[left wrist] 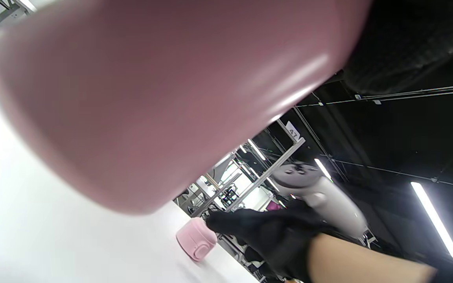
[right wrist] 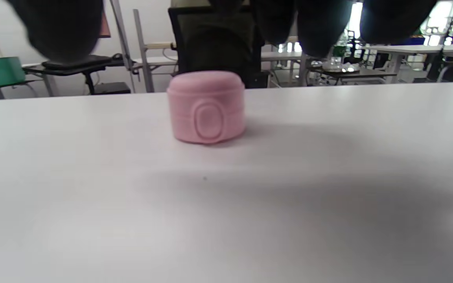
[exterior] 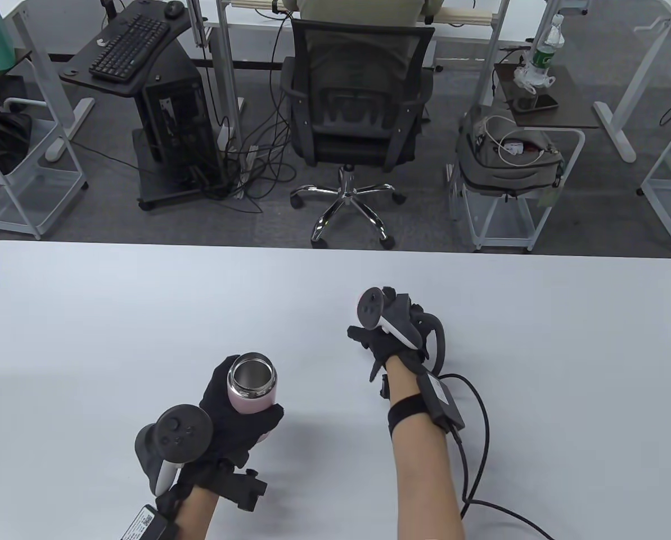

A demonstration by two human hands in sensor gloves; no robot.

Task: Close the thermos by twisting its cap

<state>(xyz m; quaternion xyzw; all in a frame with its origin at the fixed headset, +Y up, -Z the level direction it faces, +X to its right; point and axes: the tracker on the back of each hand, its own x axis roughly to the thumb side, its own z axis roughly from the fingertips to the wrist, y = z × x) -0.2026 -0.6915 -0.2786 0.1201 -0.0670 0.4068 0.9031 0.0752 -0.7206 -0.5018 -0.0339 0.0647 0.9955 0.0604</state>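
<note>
Thermos (exterior: 252,391), pink with a bare steel mouth, sits in the lower left of the table view, wrapped by the gloved left hand (exterior: 231,419), whose fingers curl round its body below the rim. In the left wrist view it looks lifted or tilted off the white table (exterior: 88,315), its smooth base filling the upper left. Its pink cap (right wrist: 207,107) stands alone on the table at the centre of the right wrist view, dome up, an oval button on its side. The right hand (exterior: 388,332) hovers above the cap, fingers spread and holding nothing. I judge the thermos rigid, fairly light while empty, and glossy enough to slip in a glove, so a firm wrap round mid-body suits it. The cap looks like stiff matt plastic; taking it across its sides with thumb and fingers would leave room to twist.
</note>
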